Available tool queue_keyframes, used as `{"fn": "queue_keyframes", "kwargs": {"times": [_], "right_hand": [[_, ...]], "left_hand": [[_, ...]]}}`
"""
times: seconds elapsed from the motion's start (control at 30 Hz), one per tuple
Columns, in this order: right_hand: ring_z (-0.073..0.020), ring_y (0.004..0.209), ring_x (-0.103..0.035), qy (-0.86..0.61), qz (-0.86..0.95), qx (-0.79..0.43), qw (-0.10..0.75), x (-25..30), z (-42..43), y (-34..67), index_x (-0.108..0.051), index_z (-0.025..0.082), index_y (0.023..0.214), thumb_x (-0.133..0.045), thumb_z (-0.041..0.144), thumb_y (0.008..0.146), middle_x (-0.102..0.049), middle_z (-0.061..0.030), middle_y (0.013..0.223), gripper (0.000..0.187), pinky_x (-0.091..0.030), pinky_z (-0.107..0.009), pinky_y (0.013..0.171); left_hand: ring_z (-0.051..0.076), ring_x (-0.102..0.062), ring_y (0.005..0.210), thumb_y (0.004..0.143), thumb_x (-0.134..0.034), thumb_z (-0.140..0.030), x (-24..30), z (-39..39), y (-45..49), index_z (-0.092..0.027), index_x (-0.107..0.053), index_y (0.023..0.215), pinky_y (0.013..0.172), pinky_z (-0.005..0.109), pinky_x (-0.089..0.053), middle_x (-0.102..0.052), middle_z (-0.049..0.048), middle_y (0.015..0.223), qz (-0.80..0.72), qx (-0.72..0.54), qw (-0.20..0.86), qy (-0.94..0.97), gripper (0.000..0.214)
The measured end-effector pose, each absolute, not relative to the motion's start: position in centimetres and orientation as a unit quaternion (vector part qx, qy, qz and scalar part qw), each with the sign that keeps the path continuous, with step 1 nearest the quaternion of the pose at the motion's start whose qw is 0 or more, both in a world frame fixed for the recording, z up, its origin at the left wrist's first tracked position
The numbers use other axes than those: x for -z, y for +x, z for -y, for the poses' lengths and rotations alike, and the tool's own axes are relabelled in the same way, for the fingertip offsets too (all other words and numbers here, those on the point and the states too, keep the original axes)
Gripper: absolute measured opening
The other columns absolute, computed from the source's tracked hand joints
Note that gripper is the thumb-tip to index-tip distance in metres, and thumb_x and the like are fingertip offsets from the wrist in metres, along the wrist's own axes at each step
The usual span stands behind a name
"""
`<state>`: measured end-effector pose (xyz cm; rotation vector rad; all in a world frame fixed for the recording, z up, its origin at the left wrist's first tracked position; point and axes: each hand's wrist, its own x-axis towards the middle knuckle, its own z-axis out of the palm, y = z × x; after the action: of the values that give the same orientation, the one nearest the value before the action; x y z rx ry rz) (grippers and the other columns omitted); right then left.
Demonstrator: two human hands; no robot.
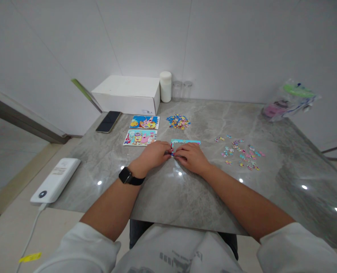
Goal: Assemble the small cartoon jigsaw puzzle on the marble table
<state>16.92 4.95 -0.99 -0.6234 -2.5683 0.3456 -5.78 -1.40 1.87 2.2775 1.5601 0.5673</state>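
My left hand (153,154) and my right hand (191,157) rest on the grey marble table (168,189), fingertips meeting over small jigsaw pieces at the lower left corner of a partly joined puzzle strip (187,142) with a light blue edge. Both hands have their fingers curled and pinched on the pieces. A black watch (128,177) is on my left wrist. Loose pastel puzzle pieces (244,153) lie scattered to the right. A heap of blue and yellow pieces (178,121) sits beyond the strip.
Two cartoon picture cards (145,122) (140,137) lie left of the puzzle. A black phone (108,121), a white box (127,94), a white bottle (165,87) and two clear jars (182,90) stand behind. A white power bank (55,180) sits at the left edge, a plastic bag (289,100) at far right.
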Motion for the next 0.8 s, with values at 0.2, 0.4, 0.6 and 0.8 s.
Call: {"fn": "queue_keyframes", "kwargs": {"times": [0.2, 0.4, 0.6, 0.8], "right_hand": [[-0.0269, 0.108, -0.066, -0.308, 0.911, -0.128, 0.242, -0.9, -5.7, 18.9, -0.075, 0.024, 0.110, -0.067, 0.022, 0.095, -0.078, -0.0068, 0.112, 0.017, -0.041, -0.042, 0.097], [-0.0286, 0.110, -0.066, -0.287, 0.938, -0.115, 0.155, -0.9, -5.7, 19.3, -0.073, 0.024, 0.111, -0.072, 0.028, 0.092, -0.078, -0.0071, 0.114, 0.019, -0.040, -0.043, 0.098], [-0.0269, 0.108, -0.067, -0.278, 0.943, -0.116, 0.144, -0.1, -5.6, 18.8, -0.075, 0.025, 0.108, -0.072, 0.025, 0.093, -0.079, -0.0053, 0.110, 0.016, -0.040, -0.042, 0.096], [-0.0261, 0.106, -0.067, -0.278, 0.937, -0.129, 0.167, 0.6, -5.6, 18.6, -0.076, 0.025, 0.106, -0.071, 0.023, 0.092, -0.079, -0.0059, 0.107, 0.015, -0.040, -0.042, 0.097]], "left_hand": [[0.025, -0.070, 0.110, 0.090, -0.072, -0.024, -2.3, 1.4, -5.6, -0.025, -0.078, 0.106, 0.104, 0.039, -0.053, -0.076, 0.0061, 0.112, -0.550, -0.150, 0.128, 0.811, 0.017], [0.026, -0.070, 0.114, 0.095, -0.068, -0.022, -2.2, 1.6, -5.5, -0.024, -0.073, 0.123, 0.104, 0.039, -0.055, -0.074, 0.0074, 0.122, -0.544, -0.139, 0.108, 0.820, 0.029], [0.024, -0.070, 0.113, 0.097, -0.064, -0.021, -2.3, 1.7, -5.2, -0.027, -0.076, 0.118, 0.103, 0.037, -0.056, -0.071, 0.0059, 0.124, -0.546, -0.132, 0.118, 0.819, 0.025], [0.024, -0.070, 0.114, 0.096, -0.064, -0.019, -2.4, 1.7, -5.0, -0.027, -0.079, 0.116, 0.105, 0.038, -0.056, -0.071, 0.0060, 0.127, -0.551, -0.126, 0.118, 0.816, 0.026]]}}
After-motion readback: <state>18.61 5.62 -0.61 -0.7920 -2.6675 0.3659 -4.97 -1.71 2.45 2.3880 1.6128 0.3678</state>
